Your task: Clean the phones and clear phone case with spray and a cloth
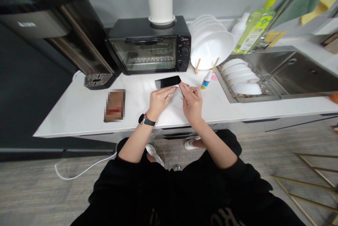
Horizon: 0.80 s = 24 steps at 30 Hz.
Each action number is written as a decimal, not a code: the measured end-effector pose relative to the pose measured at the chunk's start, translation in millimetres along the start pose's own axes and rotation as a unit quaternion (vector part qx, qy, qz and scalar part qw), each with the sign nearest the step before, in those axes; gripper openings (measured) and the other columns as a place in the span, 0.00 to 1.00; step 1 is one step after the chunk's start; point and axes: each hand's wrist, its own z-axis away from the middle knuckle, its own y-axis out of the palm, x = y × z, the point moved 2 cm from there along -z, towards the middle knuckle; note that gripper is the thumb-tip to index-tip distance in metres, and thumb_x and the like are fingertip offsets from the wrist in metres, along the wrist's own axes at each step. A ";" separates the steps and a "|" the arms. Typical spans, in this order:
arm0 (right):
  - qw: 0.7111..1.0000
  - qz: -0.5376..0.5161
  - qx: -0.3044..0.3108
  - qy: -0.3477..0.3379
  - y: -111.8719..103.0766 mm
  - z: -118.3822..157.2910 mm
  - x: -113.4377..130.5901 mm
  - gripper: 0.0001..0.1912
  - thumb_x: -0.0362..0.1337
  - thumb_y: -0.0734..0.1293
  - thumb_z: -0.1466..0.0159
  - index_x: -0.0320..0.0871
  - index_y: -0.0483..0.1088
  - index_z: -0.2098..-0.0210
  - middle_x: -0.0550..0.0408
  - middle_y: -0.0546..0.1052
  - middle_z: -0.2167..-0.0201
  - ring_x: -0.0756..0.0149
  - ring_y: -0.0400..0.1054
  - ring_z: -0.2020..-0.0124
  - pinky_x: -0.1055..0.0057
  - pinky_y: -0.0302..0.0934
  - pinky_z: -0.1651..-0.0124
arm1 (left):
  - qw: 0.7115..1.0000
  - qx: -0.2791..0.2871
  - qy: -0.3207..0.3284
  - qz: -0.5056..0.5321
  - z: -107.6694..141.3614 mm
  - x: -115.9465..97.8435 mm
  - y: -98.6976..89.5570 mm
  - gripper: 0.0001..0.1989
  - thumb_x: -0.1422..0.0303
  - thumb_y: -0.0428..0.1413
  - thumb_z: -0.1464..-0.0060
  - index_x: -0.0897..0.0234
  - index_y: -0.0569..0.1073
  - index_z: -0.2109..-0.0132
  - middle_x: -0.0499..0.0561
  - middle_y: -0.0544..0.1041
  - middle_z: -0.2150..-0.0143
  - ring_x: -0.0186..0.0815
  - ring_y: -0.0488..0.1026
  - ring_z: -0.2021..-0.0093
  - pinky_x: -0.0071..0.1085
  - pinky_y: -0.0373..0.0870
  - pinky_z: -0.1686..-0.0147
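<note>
A small pale scrap [180, 91] is held closed in the fingertips of the right hand [191, 104], near the centre of the frame (whether it is film, paper or a wipe cannot be told at this size). It is kept just above the right end of a black smartphone [167, 82], which is laid flat on a white marble counter [79, 120]. The left hand [160, 101] is held palm down with its fingers extended toward the scrap, but whether they are gripping it cannot be told, as their tips are lost against the right hand. A black wristwatch [146, 120] is worn on the left wrist. Both forearms are angled inward from black sleeves [132, 173] at the lower centre, with the wrists raised and the hands brought close together over the counter. A small white dropper bottle [206, 80] with a blue-and-yellow label is stood just to the right of the hands, and a pixelated brown package [114, 105] is laid to the left. A black toaster oven [149, 46] is placed at the upper centre, with white plates [211, 41] racked on a wooden stand beside it. White bowls [239, 78] are stacked in a steel sink [287, 73] at the right, below a green dish-soap bottle [253, 25].
</note>
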 end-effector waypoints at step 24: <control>0.999 0.007 0.016 -0.032 7.4 1.3 9.9 0.28 0.27 0.57 0.24 0.54 0.67 0.29 0.55 0.78 0.35 0.55 0.72 0.46 0.53 0.74 0.46 | 0.999 0.009 -0.003 -0.034 -1.9 -2.7 1.2 0.15 0.71 0.50 0.30 0.64 0.83 0.58 0.56 0.87 0.57 0.38 0.85 0.55 0.29 0.79 0.55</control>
